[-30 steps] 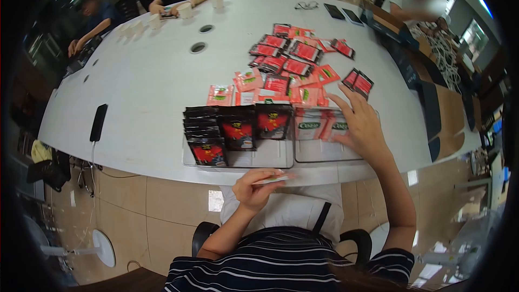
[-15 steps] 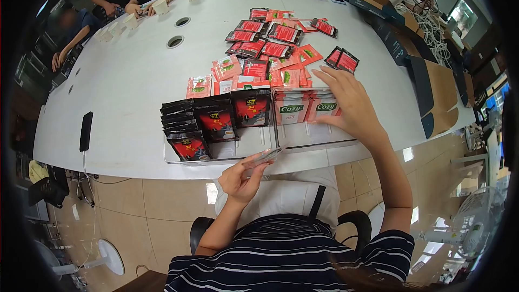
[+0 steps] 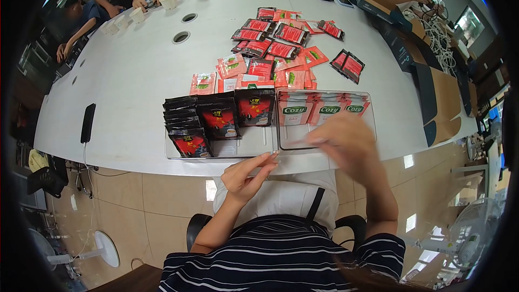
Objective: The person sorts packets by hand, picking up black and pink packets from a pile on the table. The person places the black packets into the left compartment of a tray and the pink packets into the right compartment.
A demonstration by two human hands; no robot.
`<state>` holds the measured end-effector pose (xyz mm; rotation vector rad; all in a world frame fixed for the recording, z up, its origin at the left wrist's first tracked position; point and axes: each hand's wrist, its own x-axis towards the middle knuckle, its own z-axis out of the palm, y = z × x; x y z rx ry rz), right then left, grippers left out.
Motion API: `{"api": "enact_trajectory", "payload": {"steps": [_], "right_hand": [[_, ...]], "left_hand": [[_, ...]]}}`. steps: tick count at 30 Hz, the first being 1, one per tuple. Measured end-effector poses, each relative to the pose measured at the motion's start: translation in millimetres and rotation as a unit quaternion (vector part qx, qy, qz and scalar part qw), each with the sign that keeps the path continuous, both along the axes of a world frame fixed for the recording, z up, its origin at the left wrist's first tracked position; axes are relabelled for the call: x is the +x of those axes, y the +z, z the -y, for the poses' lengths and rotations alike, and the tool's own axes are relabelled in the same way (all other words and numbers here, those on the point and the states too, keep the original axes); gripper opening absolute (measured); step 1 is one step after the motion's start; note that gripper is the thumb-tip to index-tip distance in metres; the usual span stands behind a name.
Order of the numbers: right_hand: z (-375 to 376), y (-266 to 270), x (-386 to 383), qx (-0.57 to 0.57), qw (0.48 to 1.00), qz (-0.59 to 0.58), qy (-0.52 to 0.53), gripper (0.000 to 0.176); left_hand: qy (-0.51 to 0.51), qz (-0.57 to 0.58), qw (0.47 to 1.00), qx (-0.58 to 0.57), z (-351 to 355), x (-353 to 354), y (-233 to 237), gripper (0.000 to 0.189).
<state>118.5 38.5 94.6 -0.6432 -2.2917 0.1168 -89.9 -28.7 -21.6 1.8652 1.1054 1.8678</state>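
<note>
Change — the right hand (image 3: 348, 138) has pulled back from the Cozy packets (image 3: 294, 111) and is now over the front part of the Cozy tray (image 3: 373, 112), motion-blurred. The left hand (image 3: 240, 178) no longer shows the packet it had a half second ago; a thin pale packet (image 3: 296, 143) now shows at the right fingertips, so it looks like a hand-to-hand pass. Meaning, as a judgement: the left is freed, the right has the packet, and this one is still out of the rows. A third upright Cozy stack shows at the right end of the row too, where the right hand was covering — can't tell if anything was added.

Hand states: right fingers look clamped on the thin packet, print unreadable from blur. Left thumb and fingers slightly apart, nothing seen between them, just in front of the Cozy tray's near left corner.

Packet vs hands: it sticks out leftward from the right fingertips, over the near left part of the Cozy tray, a bit beyond the left fingertips and to their right. The Cozy packets stand upright along the far side of that tray, beyond the right hand. Black packets (image 3: 219, 121) stand in the clear tray (image 3: 251, 143) just left of the Cozy tray; loose red packets (image 3: 291, 34) lie heaped beyond the Cozy tray.
</note>
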Motion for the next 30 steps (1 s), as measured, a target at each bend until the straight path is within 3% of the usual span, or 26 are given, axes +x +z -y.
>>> {"api": "enact_trajectory", "payload": {"steps": [4,10,13,19,30], "right_hand": [[-11,17,48,-0.022,0.980,0.093,-0.176,0.021],[-24,-2,72,-0.009,0.954,0.197,-0.226,0.026],[-27,1,61,-0.022,0.939,0.200,-0.278,0.043],[-36,-1,49,-0.019,0.944,0.178,-0.276,0.077],[-46,-7,54,-0.069,0.952,0.189,-0.230,0.084]], "left_hand": [[-0.002,-0.015,1.000,-0.004,1,-1,0,0.023],[-0.009,-0.020,1.000,0.010,-1,0,3,0.022],[-0.016,-0.011,1.000,0.007,-1,0,1,0.022],[-0.012,-0.022,1.000,0.010,-1,-1,3,0.020],[0.000,-0.017,1.000,0.015,-2,1,4,0.019]]}}
